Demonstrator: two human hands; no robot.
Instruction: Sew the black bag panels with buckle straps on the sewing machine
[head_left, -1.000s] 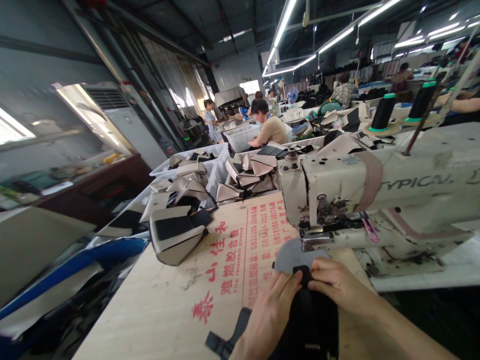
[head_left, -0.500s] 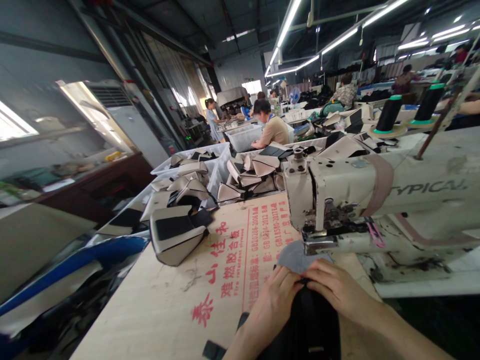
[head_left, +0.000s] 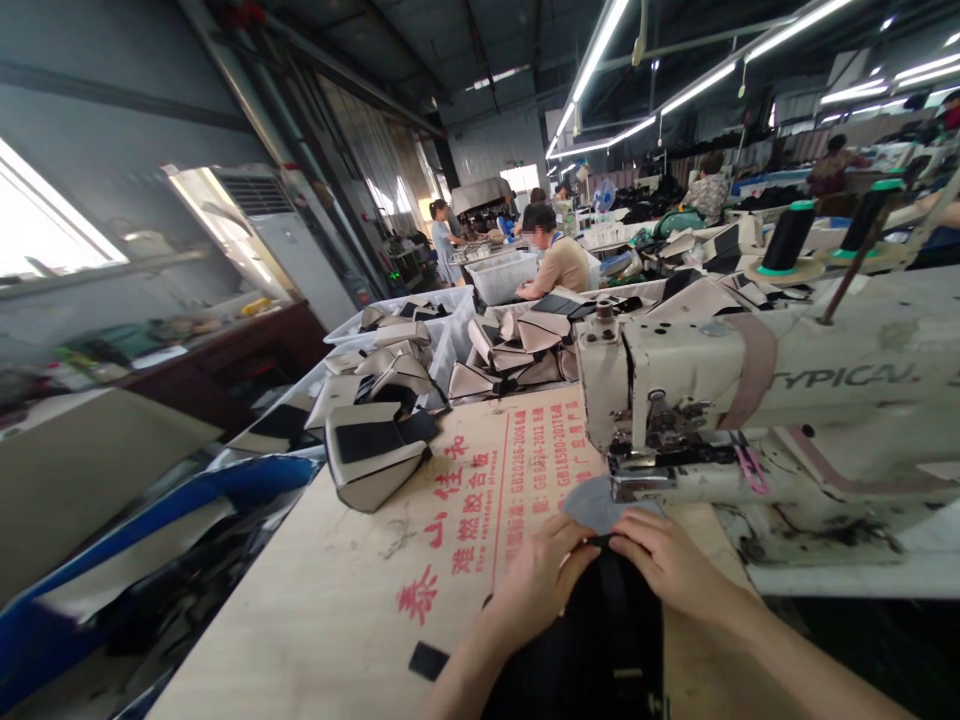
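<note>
Both hands meet at the top edge of a black fabric piece, which hangs toward me and has a strap-like strip down its middle. My left hand pinches that edge from the left. From the right, my right hand grips the same edge, its thumb and fingers close to the left hand's. A grey rounded piece shows just beyond the fingertips, partly behind them; whether it is joined to the black fabric I cannot tell. The sewing machine stands just beyond and to the right, its needle area near the grey piece.
A beige and black sewn piece rests on the plywood board. White plastic bins beyond it hold several similar pieces. Black thread cones stand behind the machine. A blue-edged bag lies at left; a seated co-worker is farther back.
The view has swung slightly left, so the scene sits farther right. Both hands keep hold of the black fabric's edge, a little higher in the picture.
</note>
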